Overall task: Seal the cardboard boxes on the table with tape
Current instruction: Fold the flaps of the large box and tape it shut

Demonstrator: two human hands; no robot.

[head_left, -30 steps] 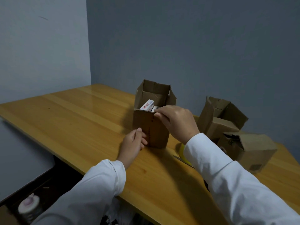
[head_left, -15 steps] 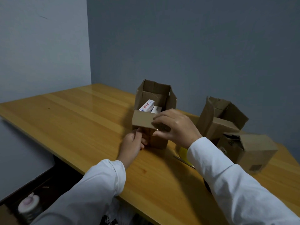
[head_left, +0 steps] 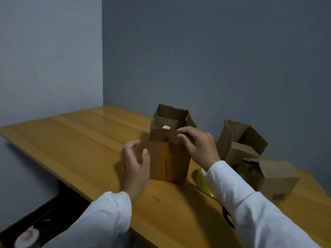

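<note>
An open cardboard box (head_left: 168, 158) stands upright on the wooden table (head_left: 80, 140), with a white packet (head_left: 166, 126) just visible inside. My right hand (head_left: 198, 145) pinches the box's near flap at its right end and holds it raised. My left hand (head_left: 136, 163) hovers beside the box's left wall, fingers loosely curved, thumb close to the corner, holding nothing. A yellow tape roll (head_left: 202, 181) lies behind my right sleeve, mostly hidden.
Two more open cardboard boxes sit to the right: one (head_left: 240, 142) against the wall, one (head_left: 270, 176) tipped on its side nearer me. A dark object (head_left: 227, 217) peeks out under my right sleeve. A bottle (head_left: 26, 237) stands on the floor at lower left.
My right hand has lifted the near flap from folded down to raised. My left hand has come off the box's lower corner and moved up and left. The box appears closer and larger.
</note>
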